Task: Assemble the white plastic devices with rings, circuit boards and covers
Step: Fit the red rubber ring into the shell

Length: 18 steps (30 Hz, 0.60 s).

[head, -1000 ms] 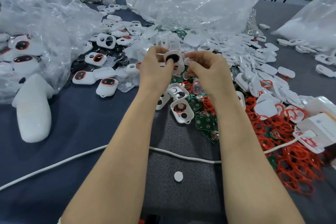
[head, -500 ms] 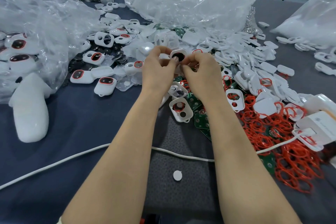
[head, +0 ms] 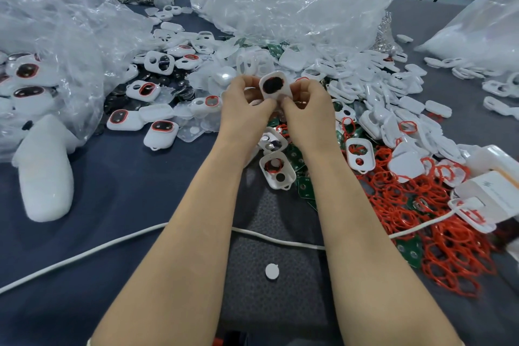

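Both my hands hold one white plastic device shell (head: 273,86) above the table's middle, its dark oval opening facing me. My left hand (head: 247,109) pinches its left side and lower edge. My right hand (head: 307,112) pinches its right side, the two thumbs meeting under it. Below my wrists lie two more white shells (head: 278,170), one with a red ring inside. Green circuit boards (head: 304,187) lie beside them. A heap of red rings (head: 438,222) spreads at the right. White covers (head: 373,84) pile behind my hands.
Assembled devices with red-rimmed windows (head: 160,132) lie at the left. Clear plastic bags (head: 295,3) crowd the back and the left. A white cable (head: 84,255) crosses the table in front. A white disc (head: 271,271) lies on a grey mat (head: 275,295). White boxes (head: 491,196) stand at the right.
My right hand has closed in on the shell, and both hands now pinch it together. The shell has turned so its dark opening faces me more squarely.
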Motion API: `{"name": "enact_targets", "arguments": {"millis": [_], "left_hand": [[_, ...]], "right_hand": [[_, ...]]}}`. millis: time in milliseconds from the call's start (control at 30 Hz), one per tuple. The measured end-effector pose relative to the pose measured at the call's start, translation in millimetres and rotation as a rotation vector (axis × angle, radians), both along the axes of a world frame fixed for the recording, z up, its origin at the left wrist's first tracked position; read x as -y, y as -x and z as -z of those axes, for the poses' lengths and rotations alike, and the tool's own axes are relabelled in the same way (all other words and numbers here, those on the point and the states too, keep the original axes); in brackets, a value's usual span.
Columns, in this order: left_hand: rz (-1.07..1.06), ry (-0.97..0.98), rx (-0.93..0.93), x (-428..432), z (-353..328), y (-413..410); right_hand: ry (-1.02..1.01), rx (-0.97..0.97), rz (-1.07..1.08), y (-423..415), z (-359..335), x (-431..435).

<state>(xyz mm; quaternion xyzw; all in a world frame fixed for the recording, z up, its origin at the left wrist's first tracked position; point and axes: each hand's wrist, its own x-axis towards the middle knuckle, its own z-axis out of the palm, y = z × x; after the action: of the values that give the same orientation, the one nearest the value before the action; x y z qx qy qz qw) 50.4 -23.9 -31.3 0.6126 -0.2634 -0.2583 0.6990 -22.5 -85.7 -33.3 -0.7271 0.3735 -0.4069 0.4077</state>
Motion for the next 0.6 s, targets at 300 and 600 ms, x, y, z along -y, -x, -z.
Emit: {"name": "enact_targets", "arguments": {"millis": [300,600], "left_hand": [[0.020,0.022,0.042,-0.3,3.5,-1.9],[0.061,-0.025,0.129,0.1,2.8,-0.7]], "right_hand": [[-0.244,0.150,-0.069,-0.9,-1.0,0.0],[-0.231,0.053,-0.095,7.8,-1.9,6.2]]}}
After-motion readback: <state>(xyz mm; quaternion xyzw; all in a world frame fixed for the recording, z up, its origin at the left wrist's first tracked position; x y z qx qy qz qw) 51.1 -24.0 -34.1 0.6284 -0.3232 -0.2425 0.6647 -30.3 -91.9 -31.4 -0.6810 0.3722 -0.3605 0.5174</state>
